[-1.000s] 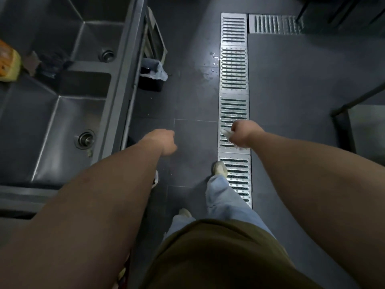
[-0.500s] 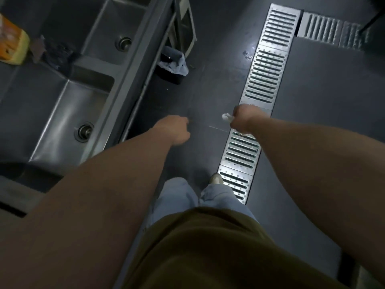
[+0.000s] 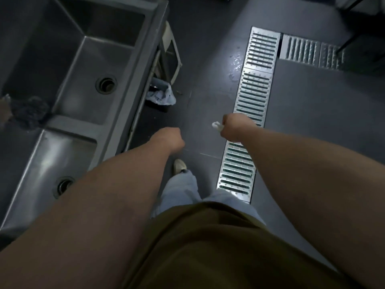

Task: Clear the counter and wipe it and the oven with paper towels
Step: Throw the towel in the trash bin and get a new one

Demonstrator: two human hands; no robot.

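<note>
1. While both bare arms reach forward and down over the dark grey floor [image 3: 312,122], the right hand [image 3: 235,127] is a closed fist clamped on a small crumpled white paper towel [image 3: 217,126]; only a tuft of it shows, sticking out on the fist's left side.
2. Left hand [image 3: 169,139] is curled shut too; whether it holds anything I can't tell, palm faces away.
3. Right fist hangs above the long slotted stainless floor drain grate [image 3: 254,88], which runs away from the person and meets a second grate section at its far end.
4. Wet patch glints on the floor just left of the grate's far end.
5. Double-basin stainless steel sink [image 3: 133,84] sits to the left, each basin with a round drain. A dark fuzzy scrubbing pad [image 3: 28,111] rests on the divider between basins.
6. Small dark bin with a pale blue plastic liner [image 3: 161,97] stands on the floor just beside the sink's front edge, under it.
7. Below: olive shirt, light blue jeans, one pale shoe [image 3: 179,165] forward, between the hands.
</note>
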